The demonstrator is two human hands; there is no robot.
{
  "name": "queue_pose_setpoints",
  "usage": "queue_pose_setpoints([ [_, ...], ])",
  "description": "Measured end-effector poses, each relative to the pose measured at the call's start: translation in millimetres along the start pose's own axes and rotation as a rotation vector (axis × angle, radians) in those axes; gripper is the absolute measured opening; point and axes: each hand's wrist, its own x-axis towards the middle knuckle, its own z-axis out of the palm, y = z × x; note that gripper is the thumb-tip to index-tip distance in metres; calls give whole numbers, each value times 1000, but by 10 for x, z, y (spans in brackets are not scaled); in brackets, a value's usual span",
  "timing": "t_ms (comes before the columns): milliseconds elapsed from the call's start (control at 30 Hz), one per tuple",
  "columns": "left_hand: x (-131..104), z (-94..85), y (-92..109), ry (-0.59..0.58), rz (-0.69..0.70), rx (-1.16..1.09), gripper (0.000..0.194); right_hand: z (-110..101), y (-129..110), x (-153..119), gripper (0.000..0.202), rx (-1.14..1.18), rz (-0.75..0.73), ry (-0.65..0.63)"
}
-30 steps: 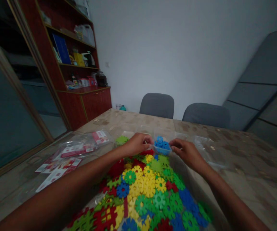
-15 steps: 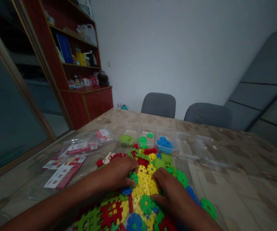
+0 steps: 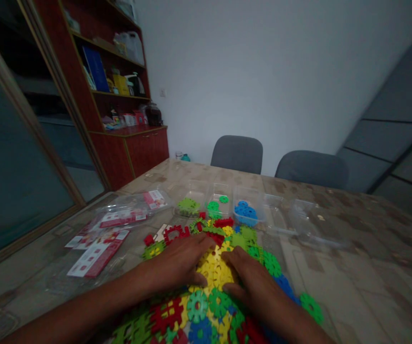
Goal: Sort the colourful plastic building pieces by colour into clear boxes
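A heap of plastic interlocking pieces in several colours lies on the table, and both my hands rest in it. My left hand (image 3: 182, 260) is on the left of the yellow pieces (image 3: 216, 267), thumb apart from the fingers. On their right side is my right hand (image 3: 250, 277), its thumb and fingers also apart. Neither hand has a piece plainly gripped. Below the left hand lies a green gear-shaped piece (image 3: 197, 306), beside another green one (image 3: 219, 302). A blue gear-shaped piece (image 3: 200, 330) and red square pieces (image 3: 168, 315) are nearest to me.
Clear plastic containers stand behind the heap: one with lime pieces (image 3: 188, 206), one with green pieces (image 3: 213, 207), one with blue pieces (image 3: 245, 213). Further clear containers (image 3: 306, 224) are to the right. Plastic packaging with printed cards (image 3: 98, 253) lies left. Two grey chairs (image 3: 237, 154) stand beyond.
The green gear-shaped piece at my left fingers now lies lower on the heap, let go. My left hand has shifted slightly over the yellow pieces; the right has barely moved.
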Motion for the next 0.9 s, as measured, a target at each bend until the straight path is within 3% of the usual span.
queue_pose_setpoints([
  [100, 8, 42, -12, -12, 15, -34, 68, -26, -44, 3, 60, 6, 19, 12],
  [233, 28, 26, 27, -16, -4, -64, 43, 7, -3, 25, 35, 44, -38, 87],
  [400, 42, -49, 63, -9, 16, -83, 23, 70, 87, 72, 29, 122, -70, 134],
  [533, 68, -89, 42, 20, 39, -128, 16, -3, 73, 114, 14, 230, -57, 131],
  [667, 93, -47, 3, 79, 15, -167, 25, -117, 26, 135, 3, 248, -39, 141],
  [900, 56, 120, -100, 80, -28, -86, 41, -135, 29, 110, 22, 146, -44, 164],
])
